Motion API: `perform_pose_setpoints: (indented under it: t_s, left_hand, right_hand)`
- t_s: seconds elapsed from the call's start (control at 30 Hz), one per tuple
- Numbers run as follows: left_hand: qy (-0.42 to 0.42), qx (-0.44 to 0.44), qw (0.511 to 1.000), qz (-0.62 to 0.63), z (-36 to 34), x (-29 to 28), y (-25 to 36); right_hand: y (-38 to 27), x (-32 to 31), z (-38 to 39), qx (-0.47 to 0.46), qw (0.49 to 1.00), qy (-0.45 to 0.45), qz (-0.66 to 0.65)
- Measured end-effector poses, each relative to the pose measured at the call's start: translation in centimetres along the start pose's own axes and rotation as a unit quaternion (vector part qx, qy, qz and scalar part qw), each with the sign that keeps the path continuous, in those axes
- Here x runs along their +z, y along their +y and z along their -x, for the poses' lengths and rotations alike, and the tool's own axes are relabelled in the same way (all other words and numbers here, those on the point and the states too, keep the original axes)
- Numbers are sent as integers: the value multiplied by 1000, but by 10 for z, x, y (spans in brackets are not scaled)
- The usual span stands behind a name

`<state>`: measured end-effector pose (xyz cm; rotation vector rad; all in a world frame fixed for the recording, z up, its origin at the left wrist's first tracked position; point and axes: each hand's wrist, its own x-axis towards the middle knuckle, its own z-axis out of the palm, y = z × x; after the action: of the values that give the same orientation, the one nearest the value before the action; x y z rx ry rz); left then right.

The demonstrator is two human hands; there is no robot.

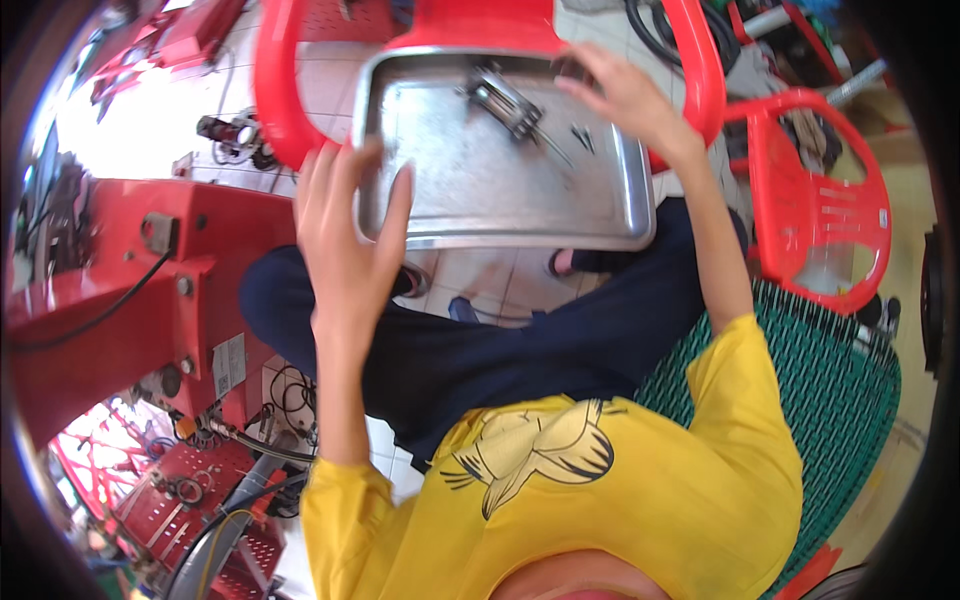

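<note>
A shallow rectangular metal tray [455, 185] rests on a red plastic chair in front of me. In its far part lies a metal mechanical assembly [505, 105] with a cylindrical body, a thin rod sticking out toward me. Just right of that rod are small dark metal pieces [582, 138]. My left hand [345, 225] is at the tray's left rim, thumb and fingers spread, with nothing in it. Over the far right corner of the tray hovers my right hand [625, 95], fingers slightly bent and thumb apart; I see nothing held in it.
Red machinery [150, 290] with a black cable stands close on my left. A second red plastic chair [810, 205] is at the right, beside a green woven seat [820, 390] under me. Farther off on the tiled floor lies another mechanical part [240, 135].
</note>
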<state>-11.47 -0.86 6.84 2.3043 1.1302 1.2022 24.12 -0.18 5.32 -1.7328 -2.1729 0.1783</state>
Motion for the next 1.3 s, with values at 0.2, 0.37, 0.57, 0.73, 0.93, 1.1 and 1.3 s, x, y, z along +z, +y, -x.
perform_pose_setpoints:
  t_s: [0.2, 0.37, 0.57, 0.73, 0.93, 1.1, 1.3]
  left_hand:
    - [-157, 157, 969, -109, -50, 102, -36]
    - [-135, 104, 982, -87, -39, 119, -52]
    - [-127, 52, 989, -62, -49, 132, -65]
    - [-152, 41, 986, -62, -46, 136, -66]
    - [-162, 36, 984, -69, -49, 141, -66]
    - [-168, 25, 984, -47, -49, 151, -67]
    - [-178, 17, 983, -39, -52, 154, -73]
  right_hand:
    - [21, 23, 55, 56, 997, -47, -18]
    - [13, 24, 71, 138, 984, -107, 28]
    - [8, 50, 61, 124, 988, -75, 61]
    - [7, 53, 55, 127, 984, -123, -2]
    - [3, 51, 48, 156, 978, -135, -21]
    - [-10, 46, 40, 124, 986, -109, -2]
    - [-12, 67, 35, 103, 992, -61, -38]
